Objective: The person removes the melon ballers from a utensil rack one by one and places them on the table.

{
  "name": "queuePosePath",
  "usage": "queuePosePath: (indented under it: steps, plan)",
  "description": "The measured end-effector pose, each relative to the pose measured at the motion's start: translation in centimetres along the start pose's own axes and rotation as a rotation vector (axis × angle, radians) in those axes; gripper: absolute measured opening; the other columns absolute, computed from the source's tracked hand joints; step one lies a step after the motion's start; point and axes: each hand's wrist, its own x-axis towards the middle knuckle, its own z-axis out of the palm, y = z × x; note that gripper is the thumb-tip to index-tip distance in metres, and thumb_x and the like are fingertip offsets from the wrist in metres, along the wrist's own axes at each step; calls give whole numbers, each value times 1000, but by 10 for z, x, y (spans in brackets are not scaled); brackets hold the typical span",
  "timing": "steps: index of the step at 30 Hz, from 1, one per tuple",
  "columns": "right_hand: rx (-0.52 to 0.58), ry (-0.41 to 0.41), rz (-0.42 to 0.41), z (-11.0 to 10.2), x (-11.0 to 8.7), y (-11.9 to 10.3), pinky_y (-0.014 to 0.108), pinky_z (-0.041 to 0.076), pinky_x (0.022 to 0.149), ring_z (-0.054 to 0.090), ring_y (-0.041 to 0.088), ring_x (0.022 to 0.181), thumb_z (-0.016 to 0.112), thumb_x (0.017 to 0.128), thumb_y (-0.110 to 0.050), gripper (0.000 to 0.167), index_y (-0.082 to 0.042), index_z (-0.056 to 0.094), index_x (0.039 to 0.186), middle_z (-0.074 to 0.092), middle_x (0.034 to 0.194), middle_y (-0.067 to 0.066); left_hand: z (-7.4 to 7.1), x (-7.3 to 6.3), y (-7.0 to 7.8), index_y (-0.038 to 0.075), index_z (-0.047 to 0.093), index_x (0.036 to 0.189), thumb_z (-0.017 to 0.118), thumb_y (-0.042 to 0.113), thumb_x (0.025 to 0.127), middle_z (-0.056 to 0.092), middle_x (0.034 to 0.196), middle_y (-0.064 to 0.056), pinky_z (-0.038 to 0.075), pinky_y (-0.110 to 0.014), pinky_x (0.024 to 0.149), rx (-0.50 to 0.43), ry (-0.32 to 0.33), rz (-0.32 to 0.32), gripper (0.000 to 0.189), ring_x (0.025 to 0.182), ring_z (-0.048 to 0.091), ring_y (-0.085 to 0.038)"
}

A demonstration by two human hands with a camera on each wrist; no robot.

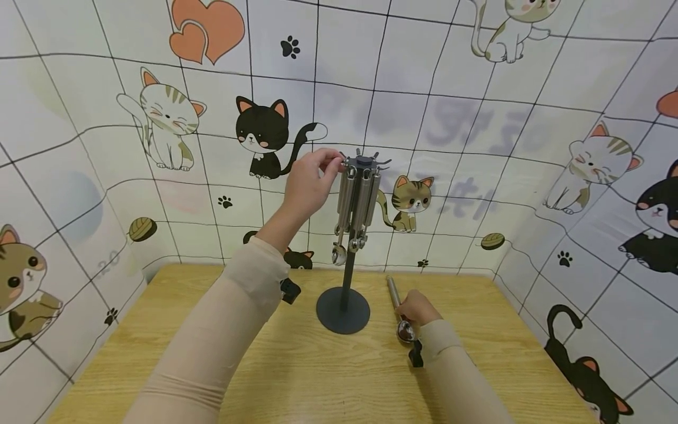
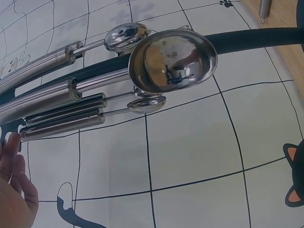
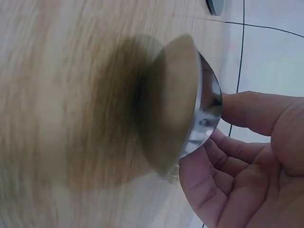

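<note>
At the top of a dark utensil stand (image 1: pixel 328 312), my left hand (image 1: pixel 309 182) pinches the handle end of a slim metal scoop (image 2: pixel 66 126) by the hooks. Several steel scoops (image 1: pixel 365 194) hang there with their bowls downward. A larger scoop with an oval bowl (image 2: pixel 173 64) is closest in the left wrist view. Low over the table on the right, my right hand (image 1: pixel 418 307) holds another metal scoop (image 1: pixel 393 291), gripping it near its bowl (image 3: pixel 209 114). Its handle points away toward the wall.
The stand's round base rests on a wooden table (image 1: pixel 296 365). Behind and on both sides hangs a white gridded sheet (image 1: pixel 339 106) printed with cartoon cats. Small black devices (image 1: pixel 290 291) are worn at both wrists.
</note>
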Motion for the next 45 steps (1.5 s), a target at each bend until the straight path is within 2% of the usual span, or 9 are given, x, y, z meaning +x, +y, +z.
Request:
queuePosePath:
  steps: [5, 16, 20, 25, 29, 33, 35, 38, 45]
  plan:
    - [-4, 12, -16, 1, -1, 0, 26, 38, 49, 39, 11, 46, 68, 92, -3, 35, -4, 59, 58, 44, 50, -1, -1, -1, -1, 10, 71, 115, 55, 24, 107, 75, 99, -1, 43, -33, 72, 4, 4, -2, 23, 83, 57, -17]
    - [7, 19, -2, -1, -4, -1, 26, 44, 52, 50, 13, 51, 68, 91, -3, 22, 6, 70, 70, 58, 58, 4, 0, -2, -3, 10, 71, 114, 56, 24, 107, 74, 97, 0, 42, -33, 72, 1, 12, 4, 22, 83, 56, -18]
    - [-12, 41, 13, -4, -5, -2, 26, 44, 51, 52, 13, 50, 67, 93, -6, 27, 4, 70, 68, 60, 56, 4, 1, -2, -4, 11, 71, 114, 56, 24, 107, 74, 96, 0, 43, -33, 73, 9, 18, 10, 22, 83, 55, -18]
    - [49, 52, 37, -7, -3, -6, 25, 37, 48, 38, 11, 43, 61, 98, -8, 41, -3, 61, 57, 49, 48, 1, 2, -3, -6, 10, 71, 115, 55, 24, 107, 74, 96, 0, 43, -34, 73, 15, 23, 11, 22, 83, 55, -19]
    - [68, 106, -3, -12, -2, -14, 25, 36, 49, 39, 11, 44, 59, 98, -7, 41, -8, 54, 58, 51, 50, 2, 3, -4, -6, 10, 71, 115, 55, 24, 107, 74, 96, -1, 42, -33, 72, 12, 25, 16, 22, 81, 55, -19]
    - [44, 194, -39, -18, -4, -26, 31, 40, 53, 53, 17, 54, 58, 98, -10, 29, -1, 58, 71, 60, 61, 7, 4, -4, -4, 10, 71, 115, 56, 23, 107, 74, 96, 0, 41, -33, 70, 7, 23, 17, 22, 80, 54, -19]
    - [31, 241, -67, -22, -7, -33, 37, 48, 61, 62, 23, 68, 58, 99, -11, 21, 5, 64, 89, 67, 78, 13, 4, -3, -3, 10, 71, 116, 56, 23, 107, 74, 96, -1, 41, -32, 69, 5, 21, 18, 22, 77, 53, -19]
    - [45, 313, -116, -29, -14, -48, 47, 53, 78, 66, 32, 90, 58, 102, -14, 28, 8, 64, 117, 68, 105, 21, 4, -2, -3, 10, 70, 116, 55, 24, 107, 74, 96, 0, 41, -32, 68, 5, 21, 21, 23, 75, 54, -18]
    - [138, 447, -226, -44, -26, -83, 46, 52, 78, 65, 32, 91, 61, 102, -16, 28, 5, 65, 121, 68, 106, 19, 5, -2, -3, 9, 70, 115, 56, 23, 107, 74, 92, -1, 41, -32, 67, -9, 28, 33, 22, 74, 56, -18]
